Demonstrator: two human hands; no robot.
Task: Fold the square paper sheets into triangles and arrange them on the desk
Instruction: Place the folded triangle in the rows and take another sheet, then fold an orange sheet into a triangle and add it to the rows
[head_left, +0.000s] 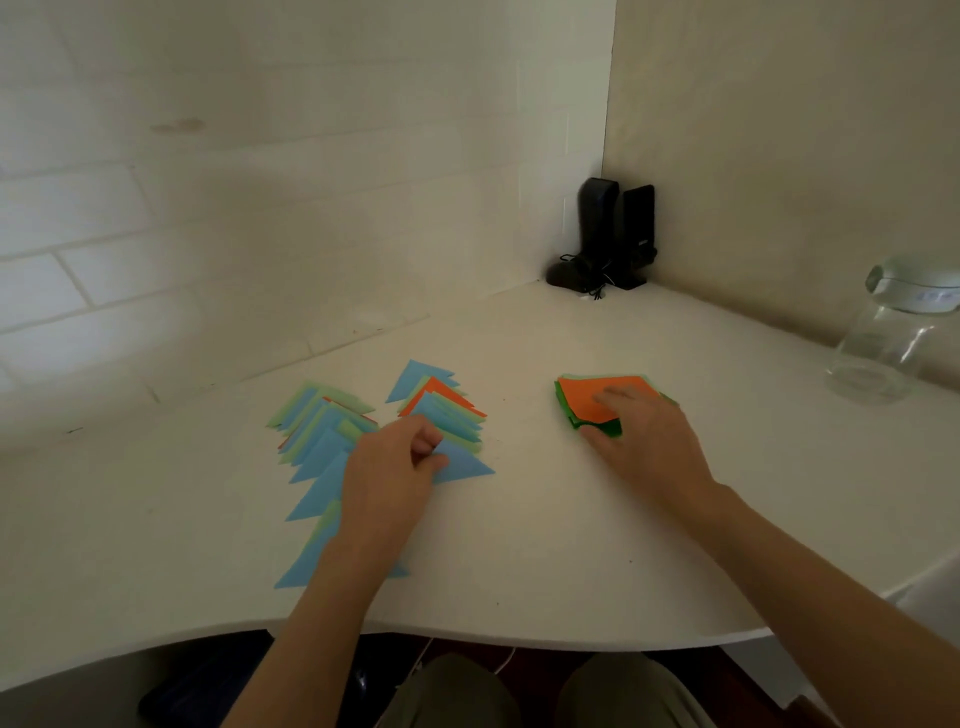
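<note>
Two overlapping rows of folded paper triangles lie on the white desk (519, 545): a left row (322, 447) of blue and light green ones, and a right row (441, 402) of blue, orange and green ones. My left hand (389, 478) pinches a blue triangle (465, 465) at the near end of the right row. My right hand (649, 441) rests with fingers spread on a stack of square sheets (592, 400), orange on top and green below.
Two black speakers (613, 234) with cables stand in the back corner. A glass jar (893, 332) with a pale lid stands at the right, by the wall. The desk's curved front edge runs just above my knees.
</note>
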